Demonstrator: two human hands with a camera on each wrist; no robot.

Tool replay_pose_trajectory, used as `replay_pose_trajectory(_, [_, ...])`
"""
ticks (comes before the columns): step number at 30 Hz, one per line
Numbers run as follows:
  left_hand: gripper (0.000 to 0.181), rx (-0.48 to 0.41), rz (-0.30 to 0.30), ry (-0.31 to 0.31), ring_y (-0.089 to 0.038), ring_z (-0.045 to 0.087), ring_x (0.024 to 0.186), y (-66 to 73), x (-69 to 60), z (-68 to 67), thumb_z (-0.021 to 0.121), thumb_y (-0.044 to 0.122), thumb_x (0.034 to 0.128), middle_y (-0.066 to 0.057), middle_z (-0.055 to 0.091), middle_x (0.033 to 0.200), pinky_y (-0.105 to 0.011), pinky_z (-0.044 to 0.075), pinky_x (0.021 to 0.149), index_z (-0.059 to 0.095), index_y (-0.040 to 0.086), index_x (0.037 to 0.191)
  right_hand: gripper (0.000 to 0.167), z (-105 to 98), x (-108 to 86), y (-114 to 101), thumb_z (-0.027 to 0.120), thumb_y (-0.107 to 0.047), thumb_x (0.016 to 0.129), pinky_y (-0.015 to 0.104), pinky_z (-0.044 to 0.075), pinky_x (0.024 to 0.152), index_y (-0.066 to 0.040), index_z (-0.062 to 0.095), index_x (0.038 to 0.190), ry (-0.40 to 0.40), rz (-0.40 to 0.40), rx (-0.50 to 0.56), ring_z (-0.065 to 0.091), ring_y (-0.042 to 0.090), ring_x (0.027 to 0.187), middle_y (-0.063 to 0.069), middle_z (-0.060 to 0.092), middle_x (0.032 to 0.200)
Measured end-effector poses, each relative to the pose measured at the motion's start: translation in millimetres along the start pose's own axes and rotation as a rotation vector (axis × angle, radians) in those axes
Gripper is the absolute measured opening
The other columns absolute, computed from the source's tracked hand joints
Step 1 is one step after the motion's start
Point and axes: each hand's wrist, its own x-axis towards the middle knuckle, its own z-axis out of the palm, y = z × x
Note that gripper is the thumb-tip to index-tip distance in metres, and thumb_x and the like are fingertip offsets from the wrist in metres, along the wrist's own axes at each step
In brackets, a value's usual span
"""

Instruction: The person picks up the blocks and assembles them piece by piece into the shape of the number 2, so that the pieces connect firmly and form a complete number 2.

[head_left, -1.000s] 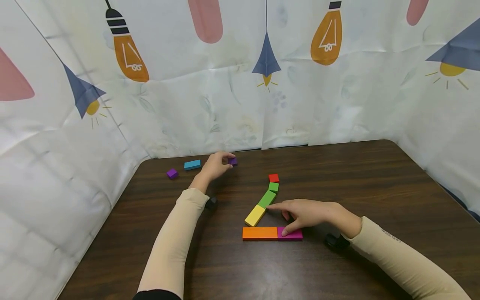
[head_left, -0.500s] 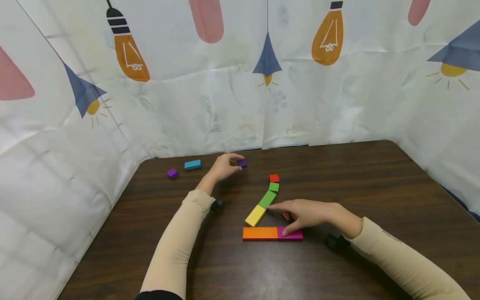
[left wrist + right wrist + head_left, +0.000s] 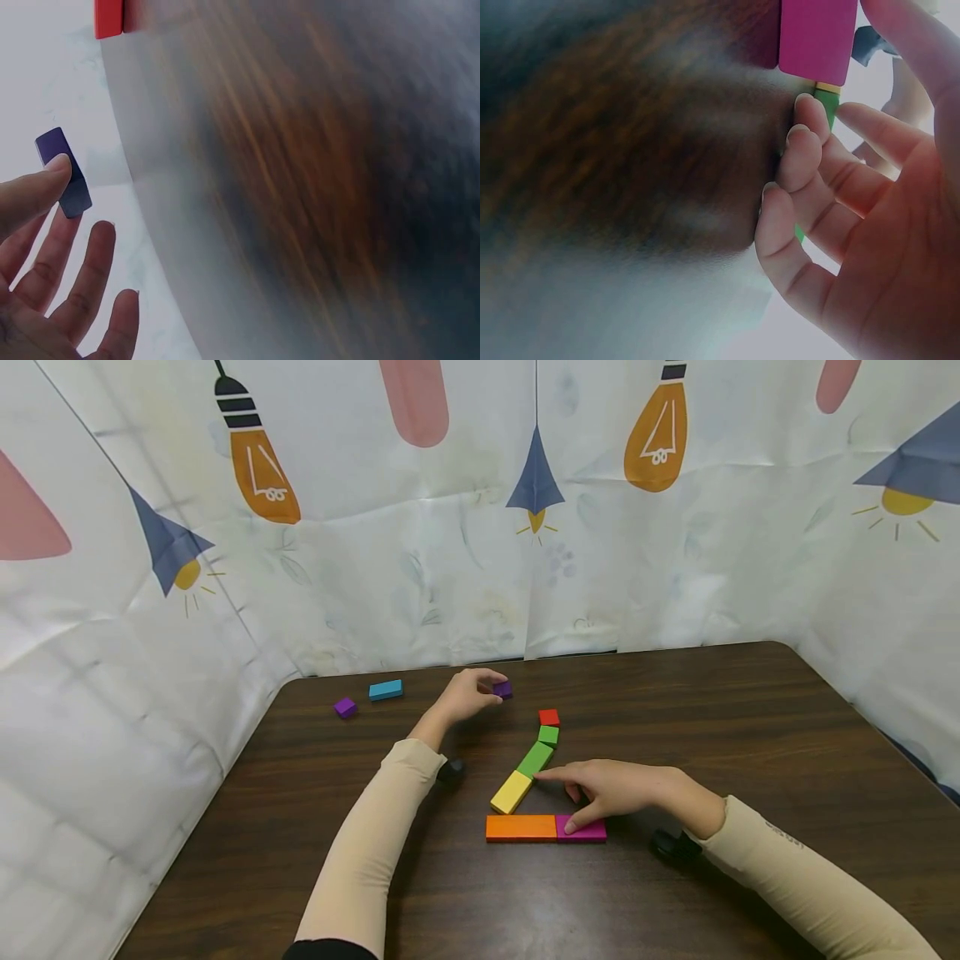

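Observation:
My left hand [image 3: 468, 693] pinches a dark purple block [image 3: 502, 690] at the back of the table; the left wrist view shows the block [image 3: 73, 187] between thumb and fingers, the other fingers spread. The right hand [image 3: 615, 787] rests with its thumb on a magenta block [image 3: 592, 831] and its index fingertip by the joint of a green block [image 3: 536, 760] and a yellow block [image 3: 511, 792]. An orange block [image 3: 521, 828] lies end to end with the magenta one. A small green block [image 3: 549, 736] and a red block [image 3: 549, 717] continue the slanted line.
On the dark wooden table [image 3: 675, 710], a blue block [image 3: 386, 690] and another purple block [image 3: 346, 707] lie at the back left. A white patterned cloth [image 3: 375, 585] hangs behind the table and along its sides.
The left hand has moved to the right with the dark purple block, closer to the red block. My right hand and the arranged blocks have stayed in place.

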Motion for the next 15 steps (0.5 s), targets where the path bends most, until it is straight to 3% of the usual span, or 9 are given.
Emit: replay_pose_trajectory(15, [0.035, 0.019, 0.015, -0.092, -0.032, 0.065, 0.113, 15.3, 5.3, 11.3, 0.073, 0.004, 0.0946, -0.015, 0.067, 0.124, -0.039, 0.055, 0.090, 0.069, 0.002, 0.129, 0.077, 1.1, 1.0, 2.9, 0.076, -0.043, 0.093, 0.028, 0.044, 0.069, -0.011, 0.044, 0.156, -0.002, -0.005, -0.011, 0.049, 0.007, 0.079, -0.008, 0.054, 0.094])
